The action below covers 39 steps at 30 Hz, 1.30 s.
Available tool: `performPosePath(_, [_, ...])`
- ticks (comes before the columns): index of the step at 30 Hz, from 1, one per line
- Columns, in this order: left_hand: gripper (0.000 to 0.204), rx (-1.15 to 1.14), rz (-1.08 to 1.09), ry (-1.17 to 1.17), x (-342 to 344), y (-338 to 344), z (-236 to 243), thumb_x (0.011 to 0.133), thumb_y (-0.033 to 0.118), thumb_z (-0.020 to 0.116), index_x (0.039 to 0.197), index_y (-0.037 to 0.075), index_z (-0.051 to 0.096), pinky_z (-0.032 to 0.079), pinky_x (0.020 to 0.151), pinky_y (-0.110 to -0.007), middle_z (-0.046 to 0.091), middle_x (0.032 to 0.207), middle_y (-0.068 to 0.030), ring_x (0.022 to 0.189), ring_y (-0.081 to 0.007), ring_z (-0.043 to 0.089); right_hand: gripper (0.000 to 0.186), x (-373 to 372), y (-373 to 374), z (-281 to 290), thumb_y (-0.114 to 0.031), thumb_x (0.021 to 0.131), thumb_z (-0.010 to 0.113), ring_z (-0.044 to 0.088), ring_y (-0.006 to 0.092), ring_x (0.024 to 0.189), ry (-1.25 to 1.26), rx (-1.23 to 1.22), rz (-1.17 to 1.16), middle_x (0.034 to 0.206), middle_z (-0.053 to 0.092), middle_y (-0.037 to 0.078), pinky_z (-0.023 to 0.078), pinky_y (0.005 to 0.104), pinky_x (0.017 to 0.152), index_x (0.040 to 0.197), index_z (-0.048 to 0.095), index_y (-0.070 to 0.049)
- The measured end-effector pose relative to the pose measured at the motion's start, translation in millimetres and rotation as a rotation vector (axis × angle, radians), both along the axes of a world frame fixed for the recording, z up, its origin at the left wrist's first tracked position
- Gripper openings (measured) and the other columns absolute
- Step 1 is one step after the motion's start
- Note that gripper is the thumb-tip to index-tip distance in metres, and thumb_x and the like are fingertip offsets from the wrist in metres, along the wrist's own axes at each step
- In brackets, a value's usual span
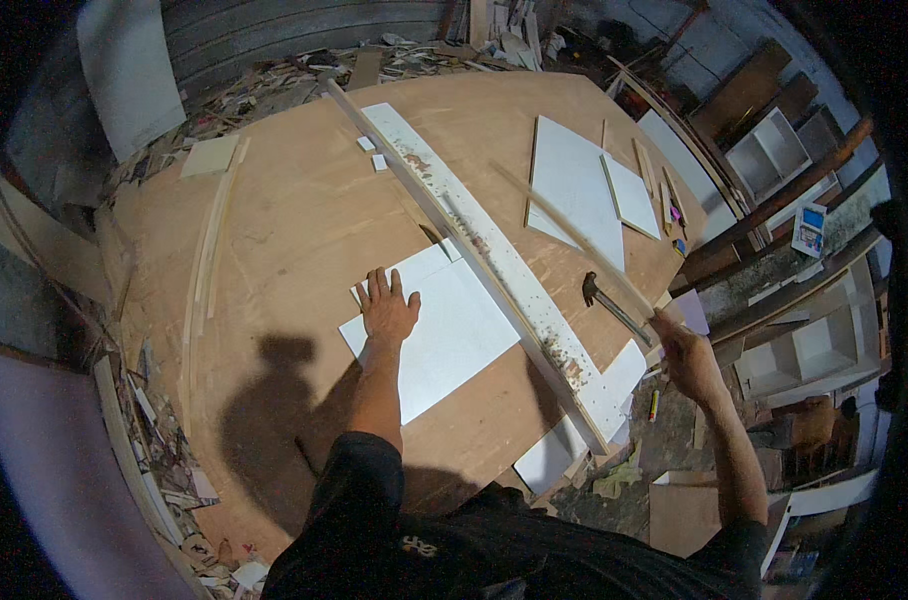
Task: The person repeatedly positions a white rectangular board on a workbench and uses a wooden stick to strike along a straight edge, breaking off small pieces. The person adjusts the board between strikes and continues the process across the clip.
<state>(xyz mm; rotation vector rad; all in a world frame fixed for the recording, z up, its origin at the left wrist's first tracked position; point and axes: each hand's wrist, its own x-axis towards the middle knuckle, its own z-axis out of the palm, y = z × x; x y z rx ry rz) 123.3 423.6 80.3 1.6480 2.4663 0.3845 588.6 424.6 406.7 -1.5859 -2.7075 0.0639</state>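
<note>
My left hand [389, 308] lies flat with fingers spread on a white rectangular board [449, 340]. Beneath that board's far-left edge other pale pieces poke out. My right hand [686, 355] is closed round one end of a thin wooden strip [574, 233], which slants up and away to the left, slightly blurred. Between the hands runs a long white plank [479, 240] with a stained, speckled face and a raised wooden edge; the white board lies against its left side. A claw hammer [614, 308] rests on the table just left of my right hand.
Larger white panels [571, 180] and several short strips lie on the wooden tabletop [284, 220] at the far right. Long narrow strips [209, 250] lie at left. Scrap wood [274, 95] heaps behind the table. White cabinet frames [824, 340] stand at right.
</note>
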Motion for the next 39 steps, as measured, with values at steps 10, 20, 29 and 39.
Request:
performPosePath(10, [0.075,0.072,0.009,0.021,0,-1,-5,0.101,0.054,0.051,0.156,0.004,0.045,0.010,0.128,-0.060,0.037,0.164,-0.0209,0.156,-0.0356,0.024,0.065,90,59,-213,-0.002,0.095,0.052,0.063,0.0516,0.113,0.022,-0.104,-0.515,0.127,0.060,0.030,0.053,0.0554,0.097,0.155,0.047,-0.026])
performPosePath(20, [0.075,0.029,0.019,-0.015,-1,1,-6,0.103,0.055,0.048,0.159,0.006,0.040,0.007,0.128,-0.060,0.032,0.167,-0.0205,0.158,-0.0354,0.021,0.048,-14,-18,-262,0.003,0.088,0.063,0.061,0.0417,0.114,0.350,-0.083,-0.099,0.125,0.065,0.021,0.051,0.0503,0.097,0.134,0.066,-0.009])
performPosePath(29, [0.076,0.009,0.022,-0.031,0,0,-6,0.103,0.056,0.044,0.161,0.008,0.037,0.006,0.129,-0.060,0.029,0.169,-0.0197,0.159,-0.0349,0.018,0.083,-171,-127,-299,-0.032,0.095,0.071,0.049,0.0499,0.138,0.419,-0.289,0.132,0.152,0.048,0.032,0.042,0.0525,0.113,0.158,0.032,0.006])
performPosePath(39, [0.076,0.003,0.027,-0.028,1,-2,-3,0.104,0.056,0.044,0.162,0.008,0.035,0.006,0.129,-0.060,0.029,0.169,-0.0184,0.159,-0.0338,0.018,0.045,-81,-28,-249,-0.016,0.092,0.071,0.061,0.0484,0.106,0.447,0.182,-0.361,0.117,0.065,0.026,0.048,0.0554,0.092,0.131,0.057,0.001])
